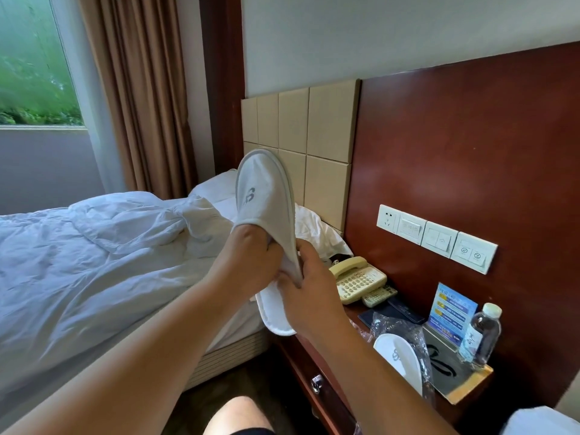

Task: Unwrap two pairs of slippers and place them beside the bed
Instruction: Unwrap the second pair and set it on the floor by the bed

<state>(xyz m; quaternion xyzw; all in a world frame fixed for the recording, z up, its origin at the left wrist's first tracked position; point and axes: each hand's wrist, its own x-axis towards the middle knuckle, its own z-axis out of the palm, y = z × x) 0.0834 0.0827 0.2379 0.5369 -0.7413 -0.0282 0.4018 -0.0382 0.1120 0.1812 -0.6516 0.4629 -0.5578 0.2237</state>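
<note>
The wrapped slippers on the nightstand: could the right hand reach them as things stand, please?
Probably not yet: the right hand grips the held slipper with the left hand. The way to the wrapped slippers looks free once it lets go.

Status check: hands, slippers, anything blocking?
Left hand and right hand both grip the unwrapped slippers, held in the air. Another slipper in plastic wrap on nightstand. No obstruction seen.

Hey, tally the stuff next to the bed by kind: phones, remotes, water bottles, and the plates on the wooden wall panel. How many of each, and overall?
Telephone: 1
Remote: 1
Water bottle: 1
Wall plates: 4 (1 socket, 3 switches)
Total: 7
</note>
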